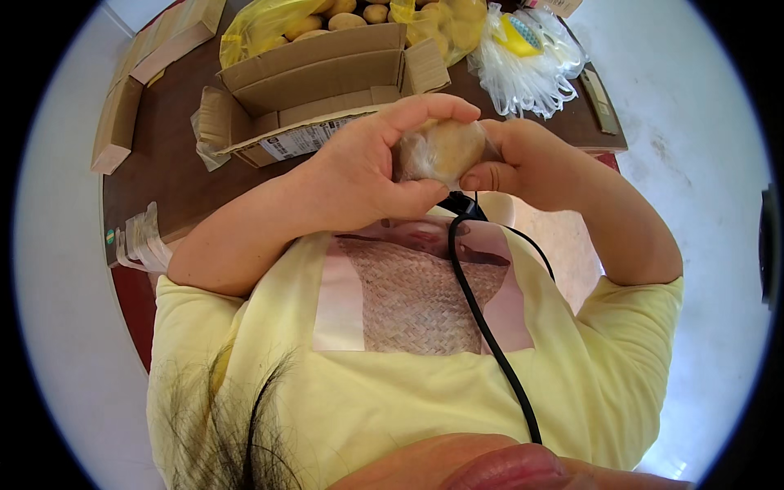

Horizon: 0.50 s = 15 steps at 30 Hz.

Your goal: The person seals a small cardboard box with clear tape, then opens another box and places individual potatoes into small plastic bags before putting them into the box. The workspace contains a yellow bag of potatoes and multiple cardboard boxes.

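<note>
A potato [454, 147] in a clear plastic bag is held in front of my chest, just past the near side of an open cardboard box [318, 79]. My left hand [398, 153] curves around it, fingers over the top and thumb below. From the other side, my right hand [508, 156] pinches the bag and potato with thumb and fingers. The fingertips of my right hand are partly hidden behind the potato. The box has its flaps spread, and a printed label [300, 139] is on its near side.
Beyond the box, yellow plastic bags [263, 30] hold several potatoes [346, 22]. A bundle of clear plastic bags [520, 79] with a yellow tape roll [519, 35] lies at right, near a phone-like object [599, 101]. Long cardboard boxes [119, 122] line the brown table's [165, 147] left edge. A black cable [478, 294] hangs over my shirt.
</note>
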Each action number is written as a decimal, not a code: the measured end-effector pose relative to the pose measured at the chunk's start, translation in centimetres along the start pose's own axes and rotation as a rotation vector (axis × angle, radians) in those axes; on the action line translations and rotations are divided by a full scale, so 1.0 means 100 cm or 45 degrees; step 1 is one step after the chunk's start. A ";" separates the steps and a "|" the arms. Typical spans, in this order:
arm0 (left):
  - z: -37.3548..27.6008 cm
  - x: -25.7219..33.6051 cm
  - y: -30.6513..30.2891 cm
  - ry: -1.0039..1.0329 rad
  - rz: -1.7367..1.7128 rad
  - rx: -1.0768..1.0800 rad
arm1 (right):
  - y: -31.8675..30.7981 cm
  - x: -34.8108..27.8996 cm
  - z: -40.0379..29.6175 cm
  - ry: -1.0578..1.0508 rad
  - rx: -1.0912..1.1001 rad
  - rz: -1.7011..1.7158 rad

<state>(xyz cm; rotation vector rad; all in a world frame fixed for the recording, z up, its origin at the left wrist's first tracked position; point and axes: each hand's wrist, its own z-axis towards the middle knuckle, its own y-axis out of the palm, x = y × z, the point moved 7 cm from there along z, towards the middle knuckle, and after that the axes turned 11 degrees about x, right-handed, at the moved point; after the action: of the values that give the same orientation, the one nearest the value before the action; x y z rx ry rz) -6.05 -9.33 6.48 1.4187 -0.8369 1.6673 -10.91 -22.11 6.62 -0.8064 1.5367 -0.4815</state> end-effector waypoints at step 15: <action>0.003 -0.023 0.001 -0.586 -0.357 0.046 | -0.002 -0.049 -0.041 -0.707 0.638 -1.371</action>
<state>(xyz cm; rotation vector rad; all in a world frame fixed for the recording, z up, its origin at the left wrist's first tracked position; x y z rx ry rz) -5.83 -9.95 4.29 1.8866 -0.8082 1.1672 -14.97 -19.32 10.73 -1.1903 0.3309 -1.2360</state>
